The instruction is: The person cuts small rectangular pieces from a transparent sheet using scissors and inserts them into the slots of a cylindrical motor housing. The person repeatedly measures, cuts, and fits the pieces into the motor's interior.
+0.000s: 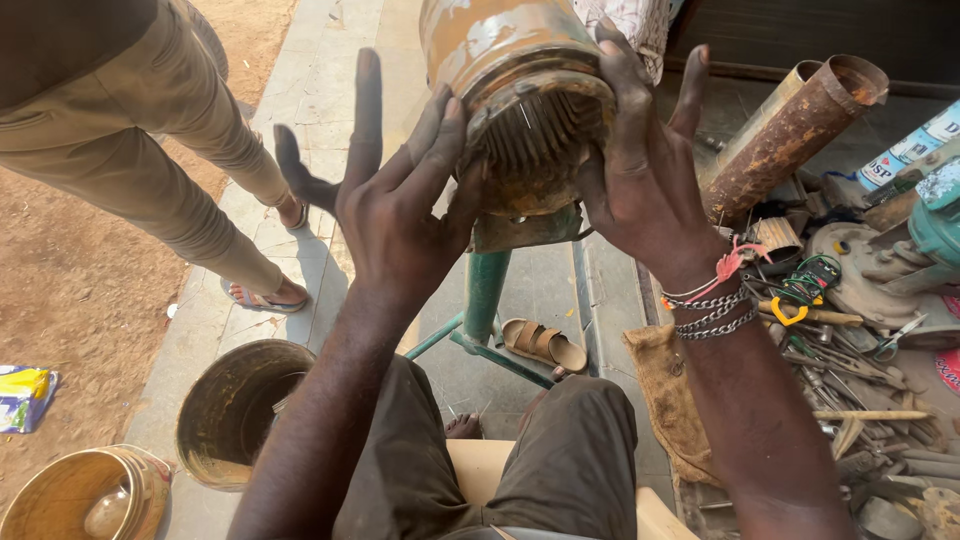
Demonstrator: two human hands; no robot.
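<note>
Rusty motor stator [530, 120] between left hand [400, 200], right hand [640, 180].

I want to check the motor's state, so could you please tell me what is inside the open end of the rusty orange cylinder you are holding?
Inside the rusty orange cylinder, thin metal slots or wires ring the grimy open end. Deeper in is dark, and the left hand and right hand cover its sides.

Rusty, grimy metal cylinder [520, 100] — matt; rough burlap sack [672, 400]; corroded pipe [790, 130].
</note>
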